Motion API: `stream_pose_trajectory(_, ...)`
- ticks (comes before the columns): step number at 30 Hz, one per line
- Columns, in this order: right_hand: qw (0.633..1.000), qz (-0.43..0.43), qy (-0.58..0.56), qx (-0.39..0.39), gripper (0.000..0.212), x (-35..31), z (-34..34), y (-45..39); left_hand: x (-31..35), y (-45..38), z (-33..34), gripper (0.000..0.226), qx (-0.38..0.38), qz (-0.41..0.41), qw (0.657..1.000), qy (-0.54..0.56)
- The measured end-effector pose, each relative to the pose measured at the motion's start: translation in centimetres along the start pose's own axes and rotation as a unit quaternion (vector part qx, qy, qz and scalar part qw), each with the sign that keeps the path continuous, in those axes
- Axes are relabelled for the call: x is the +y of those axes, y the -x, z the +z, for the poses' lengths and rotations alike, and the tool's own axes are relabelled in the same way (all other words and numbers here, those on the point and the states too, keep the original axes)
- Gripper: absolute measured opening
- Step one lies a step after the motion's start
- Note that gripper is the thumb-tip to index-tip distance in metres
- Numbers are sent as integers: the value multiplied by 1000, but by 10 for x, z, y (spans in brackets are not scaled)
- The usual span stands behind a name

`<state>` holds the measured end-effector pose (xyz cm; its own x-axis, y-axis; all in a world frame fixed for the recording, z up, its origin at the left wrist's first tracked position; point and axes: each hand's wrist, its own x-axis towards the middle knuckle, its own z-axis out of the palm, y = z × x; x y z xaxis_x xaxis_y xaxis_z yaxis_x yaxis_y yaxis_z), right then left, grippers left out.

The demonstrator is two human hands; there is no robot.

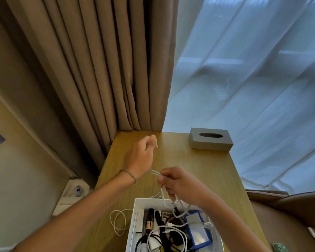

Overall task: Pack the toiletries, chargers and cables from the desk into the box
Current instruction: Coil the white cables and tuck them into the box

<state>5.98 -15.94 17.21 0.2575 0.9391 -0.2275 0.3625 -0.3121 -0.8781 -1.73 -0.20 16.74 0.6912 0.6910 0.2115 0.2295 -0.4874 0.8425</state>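
Head view: you had both hands over the table, just past the box's far edge. Your right hand was clenched around a white cable, pinching it near one end between thumb and fingers; the short tip stuck out toward your left wrist. From that grip the cable dropped in strands over the box's far wall and into it. Another loop of white cable lay on the table just left of the box, touching or nearly touching its left wall; I couldn't tell whether it was the same cable.

Your left hand was raised over the table farther back, fingers bunched with the tips together, back of the hand toward the camera. It looked pinched on something thin, but blur hid it, so I couldn't tell whether it held anything. A thin band sat on that wrist.

Box was white, open-topped, at the near edge of the table, partly cut off by the frame bottom. Inside: a dark bottle along the left side, black cables, a white charger with white cord coiled around it, a blue-edged case on the right.

Grey tissue box stood at the far right corner of the table, well apart from the hands. Brown curtain hung behind the table's far edge, sheer curtain to its right.
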Motion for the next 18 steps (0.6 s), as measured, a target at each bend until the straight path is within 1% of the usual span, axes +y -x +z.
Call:
stream_pose_trajectory(2,999,-6,47,-5,25,-3,-16,4,-3,7,0,56,-47,54,996,-43)
stream_pose_trajectory(4,995,-6,95,1,22,-4,-32,7,-5,14,-1,66,-94,116,985,-90)
stream_pose_trajectory(6,992,-16,126,5,21,-4,-45,7,-5,21,0,73,-158,149,969,-121)
stream_pose_trajectory(7,991,-25,134,2,22,-4,-51,7,-5,24,0,74,-194,155,958,-145)
stream_pose_trajectory(9,988,-40,151,-7,23,-4,-60,4,-4,29,4,68,-257,158,930,-210)
stream_pose_trajectory(10,987,-45,155,-12,23,-3,-63,3,-4,30,6,62,-282,155,921,-218)
stream_pose_trajectory(11,987,-50,154,-14,22,-2,-66,1,-4,30,8,58,-300,148,922,-193)
stream_pose_trajectory(12,988,-54,144,-14,22,0,-69,0,-3,31,8,55,-306,138,931,-141)
stream_pose_trajectory(13,991,-57,123,-10,21,2,-70,0,-3,31,7,53,-296,126,944,-78)
stream_pose_trajectory(16,997,-69,45,10,19,11,-70,-1,-4,33,8,49,-200,91,973,72)
stream_pose_trajectory(18,997,-78,11,21,17,14,-64,-3,-2,34,12,42,-138,57,977,149)
